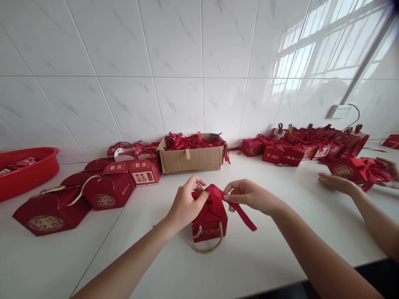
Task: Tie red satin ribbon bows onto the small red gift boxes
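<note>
At the far left, a red basin (pixel 39 180) stands on the white table (pixel 52 261), with red packets inside. Next to it sit larger red boxes (pixel 107 195), some with rope handles, and beside them a smaller box (pixel 143 176) with a white label. Against the tiled wall (pixel 177 104), a cardboard carton (pixel 190 161) is heaped with red ribbons.

In front of me, my left hand (pixel 189 202) reaches in from the left side of a small red gift box (pixel 209 221), thumb and fingers pinching the red ribbon (pixel 245 217) at its top. The box stands upright on the table, its rope handle (pixel 208 251) hanging down the front. On the right of the box, my right hand (pixel 249 196) pinches the same ribbon between thumb and fingers, a loose tail trailing below.

Further right, a cluster of finished-looking red boxes (pixel 282 155) lines the wall under a socket (pixel 340 111). At the right edge, a co-worker's hands (pixel 339 184) hold another ribboned box (pixel 344 169).
</note>
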Tool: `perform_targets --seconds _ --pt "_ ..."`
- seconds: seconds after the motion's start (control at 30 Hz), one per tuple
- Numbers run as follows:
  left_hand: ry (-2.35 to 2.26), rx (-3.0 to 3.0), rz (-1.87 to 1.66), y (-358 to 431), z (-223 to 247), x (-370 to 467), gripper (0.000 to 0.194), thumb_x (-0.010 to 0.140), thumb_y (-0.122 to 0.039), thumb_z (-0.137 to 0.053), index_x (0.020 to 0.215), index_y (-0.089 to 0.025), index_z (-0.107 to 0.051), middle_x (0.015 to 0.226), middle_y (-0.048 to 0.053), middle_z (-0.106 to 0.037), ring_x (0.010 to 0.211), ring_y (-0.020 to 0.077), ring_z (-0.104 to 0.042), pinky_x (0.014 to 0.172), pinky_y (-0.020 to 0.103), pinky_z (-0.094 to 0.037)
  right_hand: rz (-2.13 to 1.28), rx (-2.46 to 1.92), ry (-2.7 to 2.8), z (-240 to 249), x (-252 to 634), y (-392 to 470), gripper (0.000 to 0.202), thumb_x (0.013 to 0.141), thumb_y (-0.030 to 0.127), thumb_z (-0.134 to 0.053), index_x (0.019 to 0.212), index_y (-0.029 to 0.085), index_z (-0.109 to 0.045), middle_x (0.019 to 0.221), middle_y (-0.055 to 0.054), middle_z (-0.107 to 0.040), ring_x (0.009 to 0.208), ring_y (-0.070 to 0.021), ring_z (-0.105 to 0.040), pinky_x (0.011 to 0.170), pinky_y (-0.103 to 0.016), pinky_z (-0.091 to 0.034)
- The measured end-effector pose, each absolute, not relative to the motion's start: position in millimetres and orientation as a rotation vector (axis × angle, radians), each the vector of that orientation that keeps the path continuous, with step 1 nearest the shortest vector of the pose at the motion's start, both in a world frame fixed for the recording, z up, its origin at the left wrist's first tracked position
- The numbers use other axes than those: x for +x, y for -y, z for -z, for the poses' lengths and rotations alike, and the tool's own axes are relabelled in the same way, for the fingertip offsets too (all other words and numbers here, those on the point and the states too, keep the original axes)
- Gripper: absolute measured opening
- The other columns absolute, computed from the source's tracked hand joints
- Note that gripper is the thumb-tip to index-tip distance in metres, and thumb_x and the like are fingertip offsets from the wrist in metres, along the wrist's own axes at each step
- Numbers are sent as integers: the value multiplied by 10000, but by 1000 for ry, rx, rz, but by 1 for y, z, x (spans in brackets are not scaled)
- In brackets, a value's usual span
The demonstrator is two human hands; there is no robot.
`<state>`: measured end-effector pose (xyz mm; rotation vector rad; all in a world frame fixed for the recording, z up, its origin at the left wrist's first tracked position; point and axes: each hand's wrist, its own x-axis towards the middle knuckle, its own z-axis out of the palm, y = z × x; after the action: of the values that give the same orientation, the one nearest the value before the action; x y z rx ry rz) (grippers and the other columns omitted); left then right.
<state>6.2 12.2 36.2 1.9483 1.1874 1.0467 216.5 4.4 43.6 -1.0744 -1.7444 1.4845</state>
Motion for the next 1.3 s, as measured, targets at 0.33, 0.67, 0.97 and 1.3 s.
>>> perform_targets --seconds 0.33,0.67,0.97,1.3 --pt "-1242 1866 -1064 -11 -46 -15 194 763 -277 -535 941 -221 -481 852 1 -608 858 183 -558 793 323 -389 -1074 -1081 1749 -22 171 -6 289 823 442 -560 739 173 -623 743 -23 -593 605 -114 -488 546 -249 -396" --pt "-1232 1547 -756 -20 -10 -41 367 732 -532 -585 673 -172 -543 633 -25 -504 578 115 -482 521 232 -344 -1264 -871 1743 -17 173 -8 312 853 459 -524 814 170 -634 798 -36 -645 710 -139 -562 627 -260 -440" --pt "-1279 1695 -901 -16 -20 -50 217 733 -382 -635 678 -178 -584 675 -14 -532 630 120 -472 558 230 -358 -1229 -1155 1634 -24 165 -1 221 813 309 -492 658 158 -534 612 9 -526 514 -86 -404 482 -224 -297" --pt "-793 3096 -854 -29 -86 -25 150 814 -176 -536 760 -208 -673 901 52 -571 848 190 -461 793 342 -391 -867 -1129 2047 -32 153 -6 181 765 174 -441 584 177 -442 550 41 -434 517 -86 -317 475 -223 -267"
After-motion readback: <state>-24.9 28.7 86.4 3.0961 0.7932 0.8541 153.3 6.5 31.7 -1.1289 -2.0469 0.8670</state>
